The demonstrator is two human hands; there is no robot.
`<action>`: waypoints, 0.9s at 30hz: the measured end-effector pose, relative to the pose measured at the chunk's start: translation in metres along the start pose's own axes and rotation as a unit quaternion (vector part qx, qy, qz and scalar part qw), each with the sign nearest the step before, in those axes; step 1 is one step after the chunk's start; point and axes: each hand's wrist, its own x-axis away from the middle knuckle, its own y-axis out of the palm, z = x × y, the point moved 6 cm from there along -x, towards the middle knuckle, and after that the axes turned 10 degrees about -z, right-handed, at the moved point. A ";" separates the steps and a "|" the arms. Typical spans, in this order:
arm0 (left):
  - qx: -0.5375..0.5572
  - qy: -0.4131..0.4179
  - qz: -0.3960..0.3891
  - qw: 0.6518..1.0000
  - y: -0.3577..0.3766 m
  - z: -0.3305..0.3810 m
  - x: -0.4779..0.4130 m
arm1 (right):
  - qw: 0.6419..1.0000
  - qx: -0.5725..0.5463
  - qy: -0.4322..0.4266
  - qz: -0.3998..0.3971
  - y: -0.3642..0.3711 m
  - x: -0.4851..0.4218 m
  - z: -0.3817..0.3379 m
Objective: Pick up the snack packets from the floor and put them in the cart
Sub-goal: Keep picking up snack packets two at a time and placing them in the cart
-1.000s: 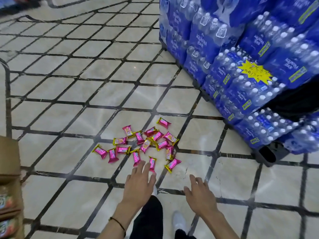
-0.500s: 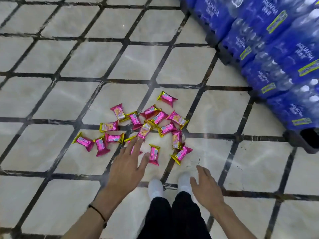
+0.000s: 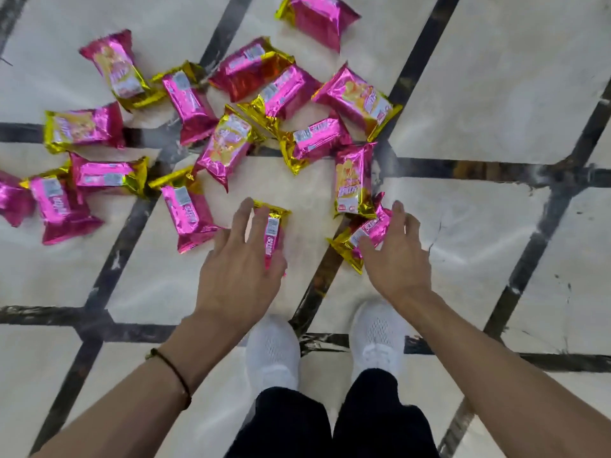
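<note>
Pinching a near packet (image 3: 273, 231), the left hand (image 3: 238, 269) has its fingers (image 3: 244, 213) and thumb curled round it. The packet's near end is hidden under the palm. The right hand (image 3: 395, 256) curls over a second packet (image 3: 370, 231) with the thumb on the wrapper and the right side covered by fingers. Lifted or still down, can't tell. Other snack packets (image 3: 228, 147) lie overlapping on the tiled floor (image 3: 479, 94) farther off. The leftmost is cut off by the frame edge, and the print is blurred. White shoes (image 3: 272, 348) are nearest.
</note>
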 end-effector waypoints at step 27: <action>-0.042 0.019 0.008 0.999 -0.054 0.036 0.022 | 0.983 0.161 -0.063 0.057 -0.074 0.058 -0.006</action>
